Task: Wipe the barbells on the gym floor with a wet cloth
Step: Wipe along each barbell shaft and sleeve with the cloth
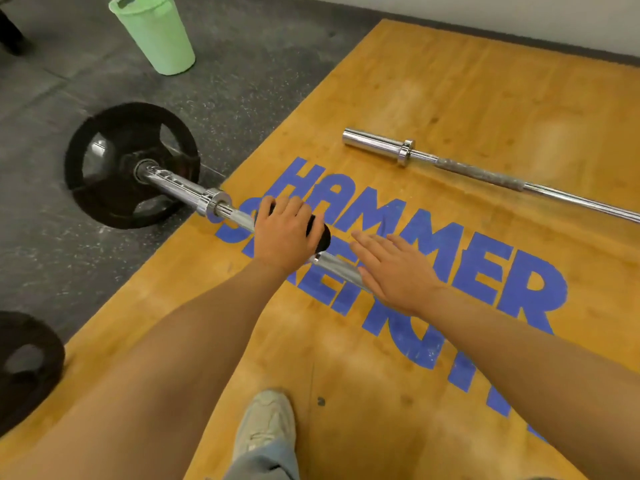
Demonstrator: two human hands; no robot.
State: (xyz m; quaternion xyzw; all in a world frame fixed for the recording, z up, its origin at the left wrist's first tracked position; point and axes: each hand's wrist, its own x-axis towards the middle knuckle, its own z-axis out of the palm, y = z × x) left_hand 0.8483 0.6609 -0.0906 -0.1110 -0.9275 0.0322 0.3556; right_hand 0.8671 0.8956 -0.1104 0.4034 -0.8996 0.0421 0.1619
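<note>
A chrome barbell (180,186) lies slanted across the edge of the wooden platform (450,98), with a black weight plate (114,168) on its left end. My left hand (282,232) grips a black cloth (320,235) wrapped over the bar's shaft, just right of the collar. My right hand (394,268) lies flat with straight fingers on the shaft, a little to the right of the cloth. A second bare chrome barbell (485,173) lies on the platform farther back, apart from both hands.
A green bucket (156,32) stands on the dark rubber floor (52,98) at the back left. Another black weight plate (24,365) lies at the left edge. My shoe (266,424) stands on the platform below my arms. A white wall runs along the top right.
</note>
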